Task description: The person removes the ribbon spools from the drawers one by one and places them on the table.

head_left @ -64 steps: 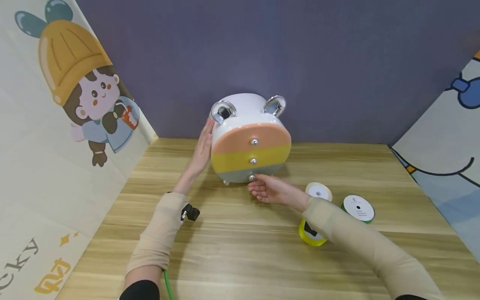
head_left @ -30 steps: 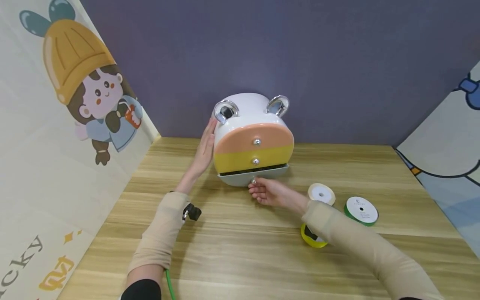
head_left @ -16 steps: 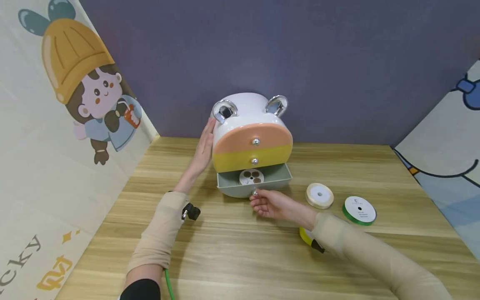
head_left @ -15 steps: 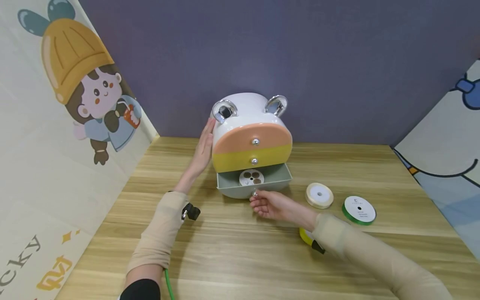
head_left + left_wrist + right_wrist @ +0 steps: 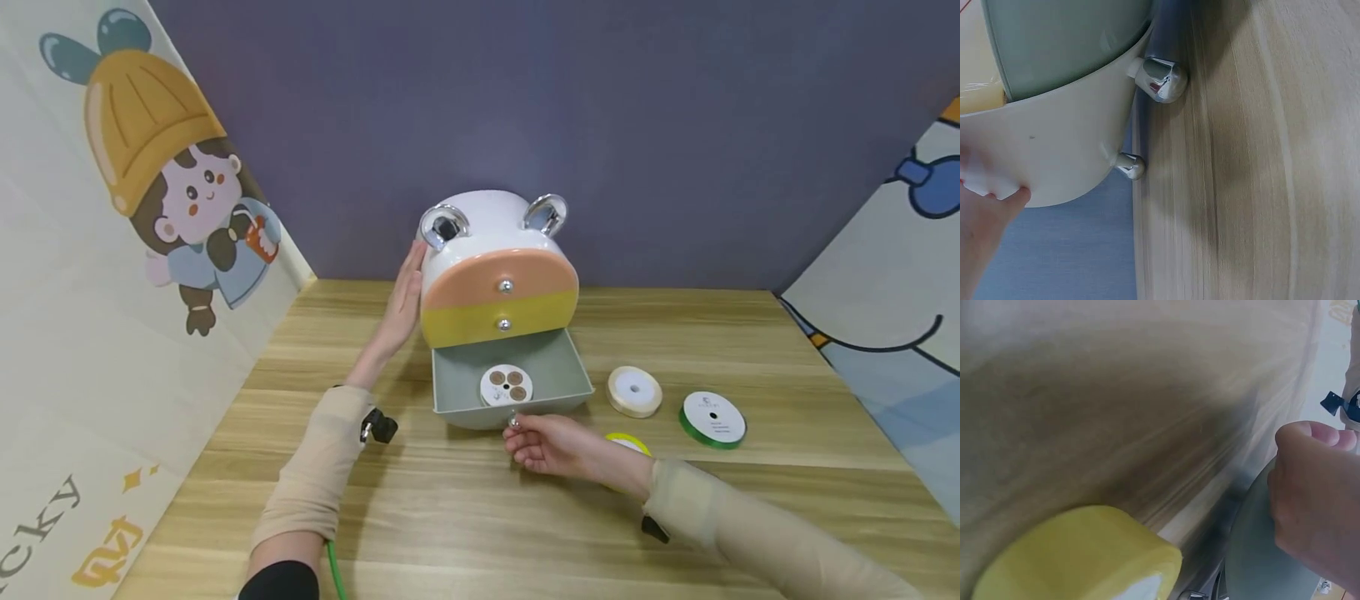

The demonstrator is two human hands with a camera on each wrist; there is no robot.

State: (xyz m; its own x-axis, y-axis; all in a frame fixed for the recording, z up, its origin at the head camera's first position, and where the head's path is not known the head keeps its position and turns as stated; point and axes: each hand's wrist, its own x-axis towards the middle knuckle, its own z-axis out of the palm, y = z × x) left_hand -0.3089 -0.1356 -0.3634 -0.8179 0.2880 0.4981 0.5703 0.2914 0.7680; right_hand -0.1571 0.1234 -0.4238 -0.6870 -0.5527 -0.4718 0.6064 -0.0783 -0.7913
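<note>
At 12 o'clock on the bench [image 5: 480, 517], the left hand [image 5: 403, 300] lies flat against the glossy, likely slippery cabinet [image 5: 491, 225]; the right hand [image 5: 551, 446] pinches the small knob [image 5: 513, 421] of the light-looking drawer [image 5: 510, 387], its natural hold.

I am wearing snug beige sleeves [image 5: 315, 475] on both forearms, reaching up to my wrists, with black cuffs showing at the near ends. A small black camera mount [image 5: 381, 427] is sitting at my left wrist, and a green cable [image 5: 334, 567] is trailing from under that sleeve.
</note>
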